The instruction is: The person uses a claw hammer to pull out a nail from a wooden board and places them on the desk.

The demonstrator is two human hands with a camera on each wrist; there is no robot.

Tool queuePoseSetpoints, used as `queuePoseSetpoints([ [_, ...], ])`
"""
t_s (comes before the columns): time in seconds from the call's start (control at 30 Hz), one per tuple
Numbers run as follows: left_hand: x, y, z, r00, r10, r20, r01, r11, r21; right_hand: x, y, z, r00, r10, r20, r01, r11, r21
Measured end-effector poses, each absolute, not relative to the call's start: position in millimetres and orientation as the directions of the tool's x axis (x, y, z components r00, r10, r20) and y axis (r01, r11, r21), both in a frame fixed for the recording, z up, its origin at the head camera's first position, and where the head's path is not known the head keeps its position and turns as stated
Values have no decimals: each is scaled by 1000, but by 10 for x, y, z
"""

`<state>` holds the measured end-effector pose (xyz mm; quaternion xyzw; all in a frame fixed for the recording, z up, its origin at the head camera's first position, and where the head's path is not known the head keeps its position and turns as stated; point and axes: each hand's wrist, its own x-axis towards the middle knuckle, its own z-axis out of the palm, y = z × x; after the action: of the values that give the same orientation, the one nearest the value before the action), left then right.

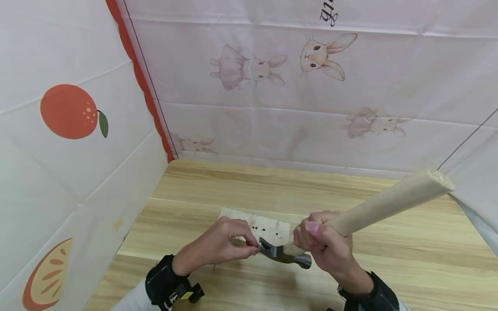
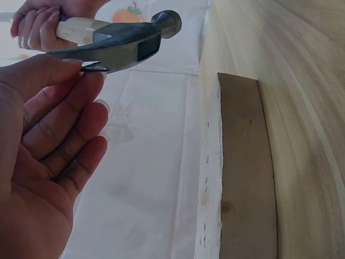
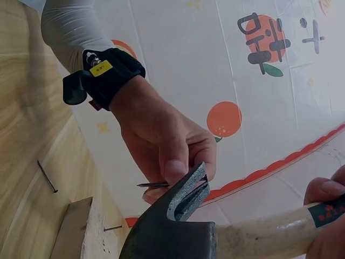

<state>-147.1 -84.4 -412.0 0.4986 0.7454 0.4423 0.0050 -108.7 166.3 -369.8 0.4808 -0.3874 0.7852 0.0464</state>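
Observation:
My left hand (image 1: 221, 242) pinches a nail (image 3: 146, 185) between thumb and fingertips, right at the claw of a hammer (image 1: 283, 254). The nail's point shows beyond the thumb in the right wrist view; its other end is hidden by fingers and claw. Around the hammer's pale wooden handle (image 1: 397, 199), close to the head, my right hand (image 1: 327, 244) is curled, with the handle slanting up to the right. Below and behind the hammer lies a wooden block (image 2: 245, 172) with several dark spots on its light top face. A nail (image 3: 112, 229) sticks out of this block.
Another loose nail (image 3: 47, 176) lies on the wood-grain table (image 1: 186, 181), near the left wrist. White printed cloth walls (image 1: 249, 129) with rabbits and fruit stand behind and at the sides of the table.

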Motion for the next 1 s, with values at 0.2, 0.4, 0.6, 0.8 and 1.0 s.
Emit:
queuePoseSetpoints([
  [0.2,-1472,-909,-4086,-545,704,456,745,157,648,-1075,1678,-3711,-556,-299,775,-444,-682,-581],
  [0.4,-1469,-989,-4043,-657,640,399,699,320,639,-1073,1694,-3728,-563,-299,770,-439,-681,-585],
  [0.6,-1436,-1034,-4059,-749,610,256,628,533,566,-1063,1710,-3750,-570,-292,768,-446,-675,-587],
  [0.8,-1358,-1095,-4183,-807,589,52,545,708,450,-1052,1722,-3767,-574,-286,767,-454,-669,-589],
  [1.0,-1271,-1128,-4315,-835,543,-91,464,783,414,-1043,1734,-3780,-582,-277,764,-456,-667,-589],
])
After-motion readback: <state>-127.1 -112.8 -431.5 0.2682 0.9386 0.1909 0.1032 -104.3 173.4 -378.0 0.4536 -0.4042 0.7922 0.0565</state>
